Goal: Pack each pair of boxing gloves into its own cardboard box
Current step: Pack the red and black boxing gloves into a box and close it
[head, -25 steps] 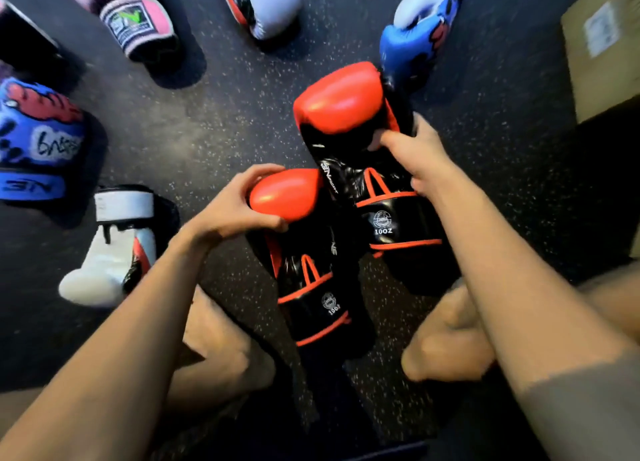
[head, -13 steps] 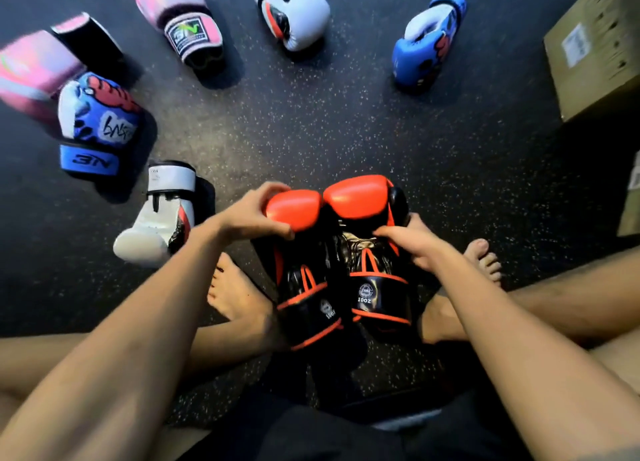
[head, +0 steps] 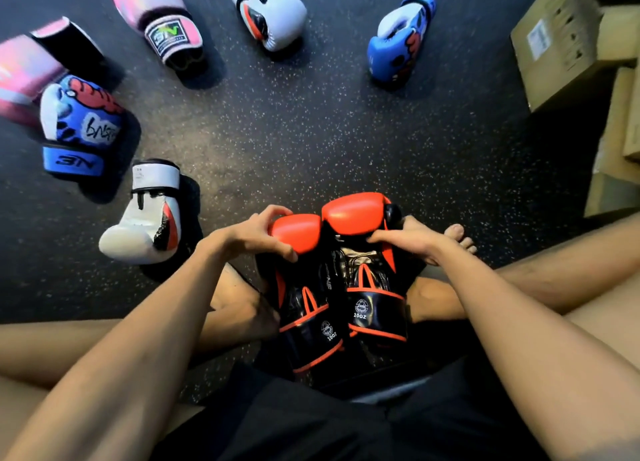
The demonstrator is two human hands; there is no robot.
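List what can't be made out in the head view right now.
- Pink glove at far left: cut by the frame edge and motion-blurred.
- Cardboard box: label too small to read; whether it is open cannot be told.
- Lower cuffs of the red-and-black gloves: lost in shadow above the lap.
- Left hand and right hand: palms hidden against those gloves.

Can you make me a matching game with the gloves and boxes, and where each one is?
Things:
1. red and black gloves
2. cardboard box
3. pink glove
4. white glove

Places:
A. top right corner
B. held in both hands
C. on the floor beside the left arm
D. top of the picture, left of the middle

Pairs: 1-B, 2-A, 3-D, 4-C
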